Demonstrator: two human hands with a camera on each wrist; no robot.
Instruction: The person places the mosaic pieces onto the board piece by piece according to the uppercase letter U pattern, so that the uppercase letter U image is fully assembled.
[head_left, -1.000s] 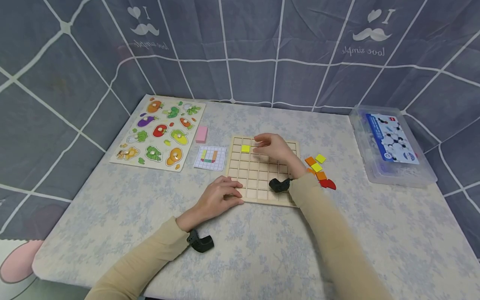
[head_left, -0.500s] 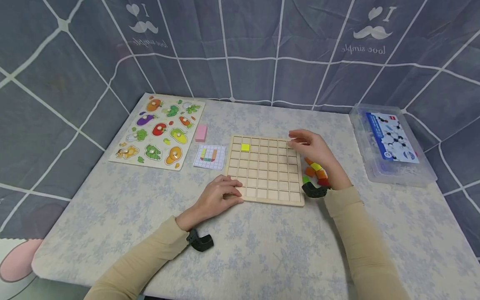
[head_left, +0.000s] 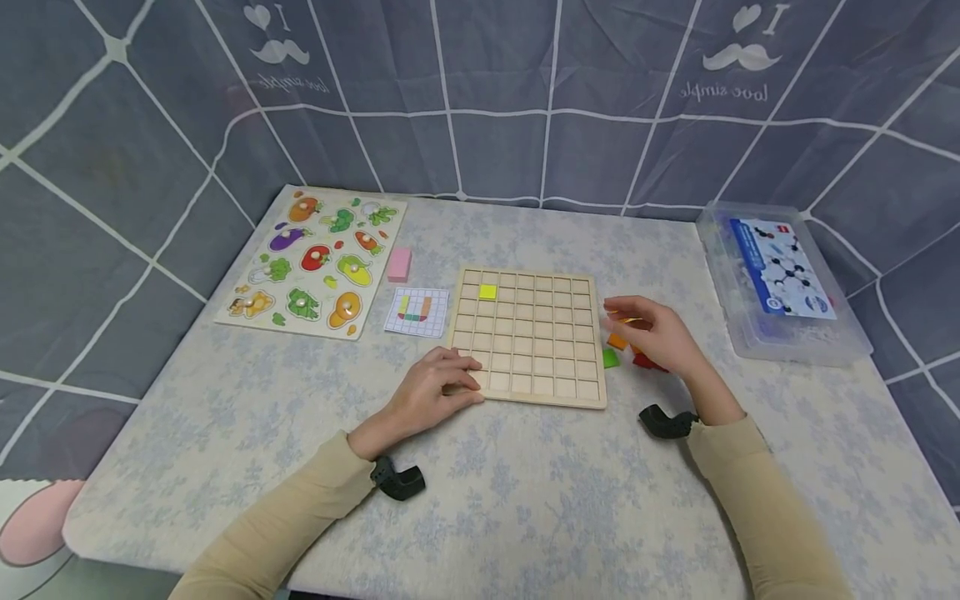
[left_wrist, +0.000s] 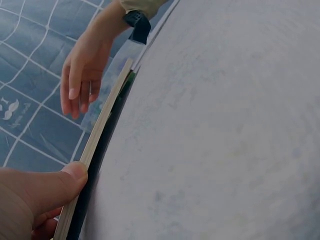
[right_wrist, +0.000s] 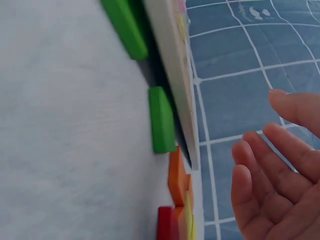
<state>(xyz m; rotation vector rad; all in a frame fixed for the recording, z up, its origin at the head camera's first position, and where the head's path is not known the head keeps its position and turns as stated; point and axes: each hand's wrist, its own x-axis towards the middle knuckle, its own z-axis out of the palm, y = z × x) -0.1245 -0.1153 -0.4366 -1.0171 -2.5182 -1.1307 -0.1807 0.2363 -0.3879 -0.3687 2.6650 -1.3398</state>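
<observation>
Your left hand (head_left: 435,386) is at the near left corner of the wooden board (head_left: 534,337). Its thumb and fingers are bent around that corner and grip it. The board lies flat on the desk (head_left: 525,500), and its top is split into lots of little boxes. One yellow square (head_left: 488,292) sits in a box, two in from the board's left side and two down from its far side.

Your right hand (head_left: 660,333) is up in the air, just right of the board. Its thumb and fingers are apart and a bit bent. Down below it, beside the board's right edge, is a small bunch of pieces. You can see a green piece (head_left: 611,358) closest to the board, an orange piece (head_left: 617,342) and some red (head_left: 647,362). Your hand hides part of the bunch. The right wrist view shows another green piece (right_wrist: 125,27) along the board's edge.

Just left of the board lies a card (head_left: 417,312) with a colored shape like a U. A pink block (head_left: 399,264) is left of the board too, past the card. Farther left is the vegetable puzzle (head_left: 311,262). Well to the right of the board is a see-through box (head_left: 783,283) with a blue and white label.
</observation>
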